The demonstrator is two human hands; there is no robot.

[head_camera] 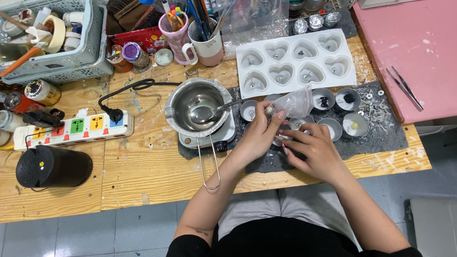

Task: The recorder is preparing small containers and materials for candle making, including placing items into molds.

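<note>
My left hand pinches a small clear plastic bag with tiny metal pieces inside, holding it above the dark mat. My right hand hovers just below the bag, fingers bent toward a small round metal cup under it. Several more small metal cups, some holding dark bits or a wick, lie on the mat to the right. A white silicone mould with heart cavities lies beyond them.
A steel melting pot with a spoon sits on a small hot plate, wire handle pointing at me. At left stand a power strip, a black round speaker and a grey crate of supplies. Tweezers rest on a pink board.
</note>
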